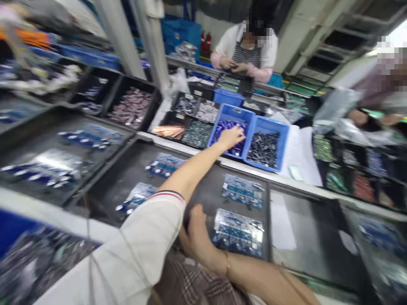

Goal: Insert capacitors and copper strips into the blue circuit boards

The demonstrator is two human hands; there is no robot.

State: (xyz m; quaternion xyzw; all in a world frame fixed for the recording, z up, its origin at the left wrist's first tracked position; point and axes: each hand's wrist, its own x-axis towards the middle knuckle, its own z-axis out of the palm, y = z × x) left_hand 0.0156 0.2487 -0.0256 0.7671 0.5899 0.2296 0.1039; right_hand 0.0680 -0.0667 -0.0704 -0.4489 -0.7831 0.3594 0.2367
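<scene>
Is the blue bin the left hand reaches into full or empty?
Partly filled: the blue bin holds a layer of small blue parts under the left hand; its walls show above them.

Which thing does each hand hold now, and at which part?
Left hand reaches into the blue bin; any hold cannot be told. Right hand rests beside a circuit board, holding nothing visible.

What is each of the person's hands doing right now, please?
Left hand: reaching into the blue bin of small blue parts; grip cannot be told.
Right hand: resting on the black tray beside a circuit board, holding nothing visible.
</scene>
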